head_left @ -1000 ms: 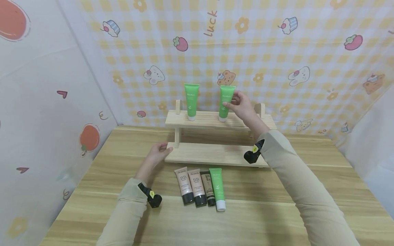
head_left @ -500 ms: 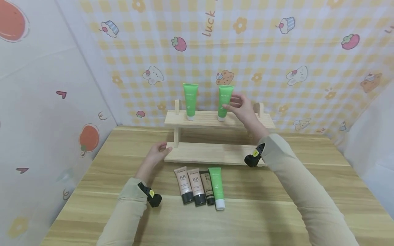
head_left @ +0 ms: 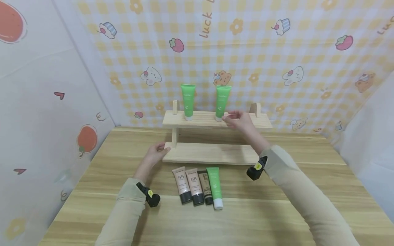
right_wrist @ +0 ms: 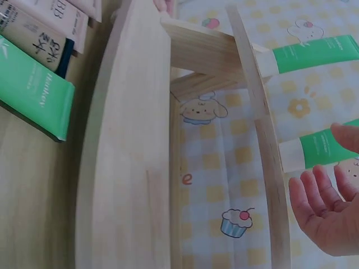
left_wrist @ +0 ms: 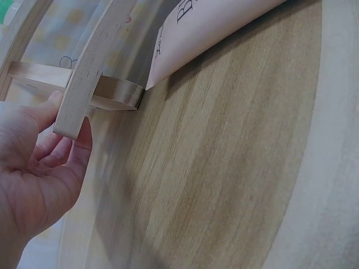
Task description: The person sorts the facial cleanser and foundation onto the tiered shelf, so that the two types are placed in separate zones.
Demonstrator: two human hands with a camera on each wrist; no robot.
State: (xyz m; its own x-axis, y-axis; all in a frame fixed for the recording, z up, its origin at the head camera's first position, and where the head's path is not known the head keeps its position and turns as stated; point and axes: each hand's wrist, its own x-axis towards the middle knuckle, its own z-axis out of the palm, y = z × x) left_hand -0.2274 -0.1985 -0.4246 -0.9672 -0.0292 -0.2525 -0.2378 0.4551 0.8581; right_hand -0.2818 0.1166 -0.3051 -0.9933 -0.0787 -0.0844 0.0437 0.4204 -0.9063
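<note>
My left hand (head_left: 154, 155) grips the left end of the lower board of a two-tier wooden display shelf (head_left: 209, 153). In the left wrist view the thumb lies on top of that board and the fingers curl beneath it. On the upper board two green squeeze tubes stand upright on white caps: a left tube (head_left: 188, 100) and a right tube (head_left: 222, 101). My right hand (head_left: 241, 121) is just right of the right tube's cap, low over the board. In the right wrist view its thumb and fingers (right_wrist: 303, 204) are spread apart, holding nothing; whether the thumb touches the tube I cannot tell.
In front of the shelf several tubes lie side by side on the wooden table (head_left: 261, 212): a pink BB cream tube (head_left: 182, 184), another BB cream tube (head_left: 195, 186), a brown tube (head_left: 205, 187) and a green tube (head_left: 215, 188). A patterned cloth (head_left: 261, 51) hangs behind.
My right hand has let go of the right green tube and moved down beside its cap. The tube stays standing. My left hand keeps its grip on the shelf.
</note>
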